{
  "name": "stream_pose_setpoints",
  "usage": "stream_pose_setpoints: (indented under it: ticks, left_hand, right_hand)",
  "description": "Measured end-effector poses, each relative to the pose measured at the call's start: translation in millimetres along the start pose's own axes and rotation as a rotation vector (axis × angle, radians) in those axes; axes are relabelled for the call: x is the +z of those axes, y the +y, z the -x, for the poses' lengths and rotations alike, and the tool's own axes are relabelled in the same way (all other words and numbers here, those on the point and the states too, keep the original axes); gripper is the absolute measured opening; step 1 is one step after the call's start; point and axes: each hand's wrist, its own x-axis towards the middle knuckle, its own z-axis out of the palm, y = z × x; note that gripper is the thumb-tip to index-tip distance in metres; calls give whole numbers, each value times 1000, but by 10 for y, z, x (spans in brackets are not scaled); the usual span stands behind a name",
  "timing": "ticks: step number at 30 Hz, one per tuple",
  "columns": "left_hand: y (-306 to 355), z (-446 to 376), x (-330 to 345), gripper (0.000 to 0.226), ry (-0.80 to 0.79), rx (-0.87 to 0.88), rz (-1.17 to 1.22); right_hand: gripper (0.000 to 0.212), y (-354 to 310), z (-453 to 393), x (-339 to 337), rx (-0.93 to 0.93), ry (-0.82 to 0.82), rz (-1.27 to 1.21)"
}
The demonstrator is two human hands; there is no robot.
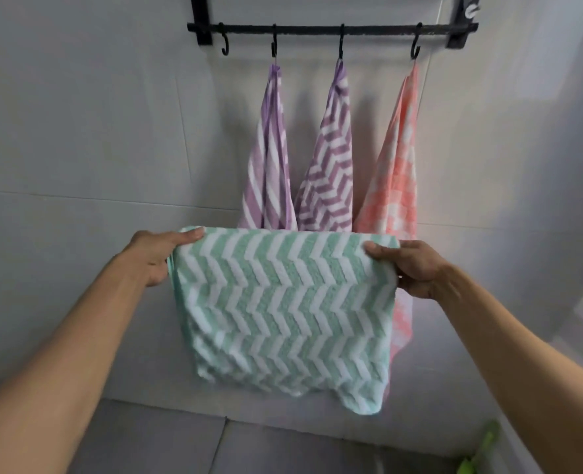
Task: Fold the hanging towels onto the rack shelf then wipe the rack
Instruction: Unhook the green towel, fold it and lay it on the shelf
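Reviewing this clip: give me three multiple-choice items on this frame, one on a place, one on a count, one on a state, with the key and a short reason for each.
1. Which hook on the black rack is bare?
A. far left
B. far right
C. second from left

2. How many towels hang from hooks?
A. two
B. three
C. four

3. How is the green chevron towel held?
A. by one hand
B. draped over the bar
C. by both hands at its top corners

Key: 1 A, the far-left hook carries nothing. 2 B, the purple striped towel, purple chevron towel and pink checked towel. 3 C, left hand and right hand pinch its corners.
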Motion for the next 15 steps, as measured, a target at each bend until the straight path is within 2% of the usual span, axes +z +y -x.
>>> stream_pose_setpoints:
  ticks: [2,5,8,9,11,13,15]
  left_hand:
    - [136,-21,34,94,14,89,60]
    - [333,-56,21,94,-13,229,229]
    - [364,-12,47,98,-74,248,3]
    - [336,-12,58,95,-22,243,-61]
    - [330,-24,97,84,89,232,-27]
    - [355,-14,148,75,107,227,6]
    - [378,-4,176,64,81,225,-16]
  right_hand:
    - [55,-133,-39,47,-33,80,-4]
    - [44,-386,-51,93,-83,65,-61]
    - [38,-544,-76,100,-63,77,9]
    - [36,-568,-85,113,-65,115,31]
    - [31,-614,-128,160,-114,212,3]
    - [26,-686,-164,223,-180,288,-34]
    - [32,-753,-196,246,-205,300,-29]
